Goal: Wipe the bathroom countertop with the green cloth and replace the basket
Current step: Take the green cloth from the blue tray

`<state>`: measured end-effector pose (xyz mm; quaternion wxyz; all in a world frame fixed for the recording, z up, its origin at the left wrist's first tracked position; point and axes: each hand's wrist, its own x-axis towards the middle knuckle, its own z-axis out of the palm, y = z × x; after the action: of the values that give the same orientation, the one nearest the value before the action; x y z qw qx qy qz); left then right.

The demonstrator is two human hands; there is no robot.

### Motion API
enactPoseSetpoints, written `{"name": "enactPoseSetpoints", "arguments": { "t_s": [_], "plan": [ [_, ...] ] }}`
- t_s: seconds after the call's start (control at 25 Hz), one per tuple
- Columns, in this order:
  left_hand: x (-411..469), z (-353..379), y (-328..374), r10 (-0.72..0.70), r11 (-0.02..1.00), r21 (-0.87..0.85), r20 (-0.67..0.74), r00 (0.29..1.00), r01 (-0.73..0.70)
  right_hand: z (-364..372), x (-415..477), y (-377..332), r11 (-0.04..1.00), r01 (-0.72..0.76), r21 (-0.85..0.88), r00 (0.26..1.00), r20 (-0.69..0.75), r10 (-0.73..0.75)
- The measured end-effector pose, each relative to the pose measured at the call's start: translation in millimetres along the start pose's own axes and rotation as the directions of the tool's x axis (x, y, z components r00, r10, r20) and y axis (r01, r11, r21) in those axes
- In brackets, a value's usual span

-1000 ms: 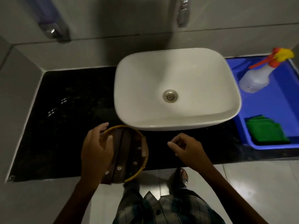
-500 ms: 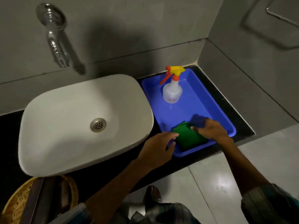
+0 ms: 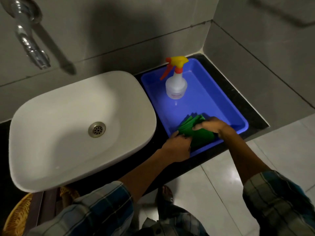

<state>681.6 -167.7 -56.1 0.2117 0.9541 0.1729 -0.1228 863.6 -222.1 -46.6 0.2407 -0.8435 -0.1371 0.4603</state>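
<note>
Head cam: we've got both hands on the green cloth (image 3: 196, 132) in the blue tray (image 3: 226, 106) on the counter (image 3: 238, 97), right hand (image 3: 210, 126) pinching its top, left hand (image 3: 177, 147) gripping its edge. Basket (image 3: 15, 217) sits bottom-left.

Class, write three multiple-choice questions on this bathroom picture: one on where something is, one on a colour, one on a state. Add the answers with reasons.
1. Where does the spray bottle stand?
A. in the sink
B. in the blue tray
C. on the floor

2. What colour is the cloth?
A. green
B. white
C. red

3. What are the hands doing?
A. resting on the sink
B. holding the bottle
C. both gripping the cloth

Answers: 1 B, the bottle stands upright at the tray's far end. 2 A, the folds are plainly green. 3 C, the left hand and right hand both close on the cloth in the tray.
</note>
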Motion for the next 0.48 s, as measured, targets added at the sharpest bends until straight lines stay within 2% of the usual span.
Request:
{"name": "enactPoseSetpoints", "arguments": {
  "t_s": [0.04, 0.12, 0.2, 0.28, 0.32, 0.4, 0.44, 0.48],
  "plan": [
    [-9.4, -4.8, -0.7, 0.003, 0.998, -0.066, -0.065, 0.998, -0.008, 5.1, -11.7, -4.9, 0.998, 0.041, 0.056, 0.998, -0.040, -0.038],
    [-40.3, -18.7, -6.5, -0.026, 0.956, -0.288, -0.263, 0.965, -0.052, 16.8, -41.4, -18.2, 0.988, 0.142, 0.056, 0.978, -0.165, -0.132],
    [-85.0, -35.6, -22.3, -0.105, 0.892, -0.433, -0.469, 0.877, -0.125, 35.8, -78.9, -36.6, 0.956, 0.283, 0.073, 0.918, -0.311, -0.248],
    [-135.5, -53.1, -45.2, -0.249, 0.844, -0.521, -0.592, 0.766, -0.128, 59.8, -128.1, -61.9, 0.856, 0.466, 0.226, 0.849, -0.387, -0.360],
    [-166.6, -60.6, -60.4, -0.349, 0.789, -0.604, -0.592, 0.726, -0.113, 81.2, -154.9, -78.0, 0.768, 0.531, 0.358, 0.839, -0.348, -0.418],
    [-237.3, -72.6, -91.6, -0.518, 0.573, -0.806, -0.499, 0.695, -0.151, 144.0, -202.4, -107.1, 0.605, 0.506, 0.615, 0.835, -0.171, -0.524],
    [-276.0, -73.3, -110.7, -0.580, 0.454, -0.867, -0.463, 0.671, -0.207, 186.9, -219.2, -118.7, 0.578, 0.461, 0.673, 0.818, -0.069, -0.571],
    [-316.7, -68.1, -132.5, -0.641, 0.391, -0.887, -0.453, 0.619, -0.245, 234.9, -235.6, -129.3, 0.602, 0.423, 0.677, 0.806, 0.022, -0.591]
  ]
}}
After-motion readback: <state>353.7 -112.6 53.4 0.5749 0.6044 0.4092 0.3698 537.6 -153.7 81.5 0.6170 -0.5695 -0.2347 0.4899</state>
